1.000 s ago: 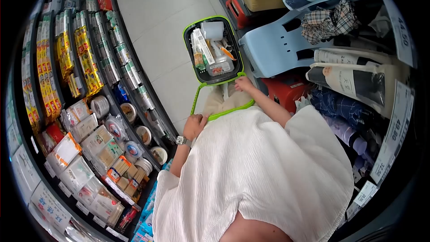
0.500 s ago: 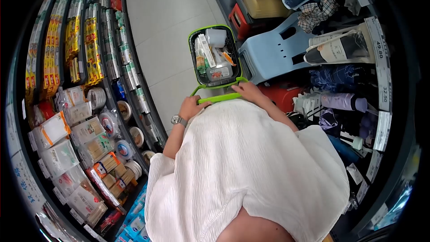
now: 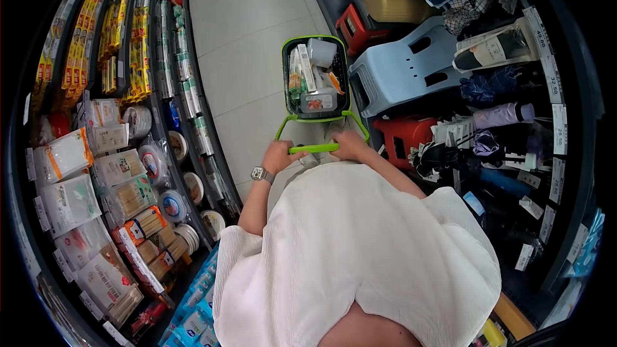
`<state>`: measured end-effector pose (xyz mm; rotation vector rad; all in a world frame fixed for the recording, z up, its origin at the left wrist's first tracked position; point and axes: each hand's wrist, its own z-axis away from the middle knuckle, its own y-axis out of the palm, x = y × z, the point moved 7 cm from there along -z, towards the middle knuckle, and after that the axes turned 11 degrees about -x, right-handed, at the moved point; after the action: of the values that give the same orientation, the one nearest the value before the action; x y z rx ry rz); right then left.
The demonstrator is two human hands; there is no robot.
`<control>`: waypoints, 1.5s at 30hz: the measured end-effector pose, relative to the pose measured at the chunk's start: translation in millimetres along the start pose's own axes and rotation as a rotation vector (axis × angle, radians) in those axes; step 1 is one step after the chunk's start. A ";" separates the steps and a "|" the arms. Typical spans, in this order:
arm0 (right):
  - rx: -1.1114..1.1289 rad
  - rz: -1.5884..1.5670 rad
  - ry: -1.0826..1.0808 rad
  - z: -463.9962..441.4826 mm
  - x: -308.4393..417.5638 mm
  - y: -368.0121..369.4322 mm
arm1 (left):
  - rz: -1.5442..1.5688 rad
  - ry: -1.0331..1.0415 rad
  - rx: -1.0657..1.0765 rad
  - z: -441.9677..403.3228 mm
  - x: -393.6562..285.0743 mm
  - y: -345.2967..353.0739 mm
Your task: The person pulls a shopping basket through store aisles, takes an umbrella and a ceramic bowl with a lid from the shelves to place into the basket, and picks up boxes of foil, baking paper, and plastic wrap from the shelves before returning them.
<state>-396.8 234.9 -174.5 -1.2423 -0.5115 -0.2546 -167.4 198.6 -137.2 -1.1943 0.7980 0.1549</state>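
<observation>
A black shopping basket with a bright green rim (image 3: 285, 80) is in front of me over the floor. My left hand (image 3: 277, 156), with a watch on its wrist, is wrapped round the left end of the green handle (image 3: 313, 148). Round the handle's right end, my right hand (image 3: 350, 144) is closed. Inside the basket lie a whitish plastic tub (image 3: 322, 53), a long white box (image 3: 304, 68), a clear pack with reddish contents (image 3: 318, 101) and a green-and-white packet (image 3: 294, 83). The fingers' undersides are hidden.
Shelves on the left hold yellow boxes (image 3: 82, 45), bagged skewers (image 3: 135, 196) and round tubs (image 3: 194, 187). To the right are a light blue plastic chair (image 3: 392, 67), red stools (image 3: 405, 138) and umbrellas (image 3: 501, 115). A tiled aisle (image 3: 241, 45) runs between.
The basket and both hands have shifted slightly right in view, and the handle bar shows more fully. The surrounding shelves have shifted in view. Both hands keep hold of the handle.
</observation>
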 end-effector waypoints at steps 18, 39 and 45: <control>0.257 0.044 -0.034 85.3 44.5 73.5 | -0.102 0.015 0.039 117.6 23.9 33.2; 0.552 -0.058 -0.130 279.0 5.4 162.2 | -0.523 -0.415 -0.003 308.3 -37.1 211.7; 0.532 0.059 -0.145 300.0 -59.5 220.3 | -0.388 -0.294 -0.153 336.5 -59.4 248.7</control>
<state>-417.5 582.3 -319.3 -0.7573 -0.6185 0.0264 -177.8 607.0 -245.4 -1.4100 0.2930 0.0689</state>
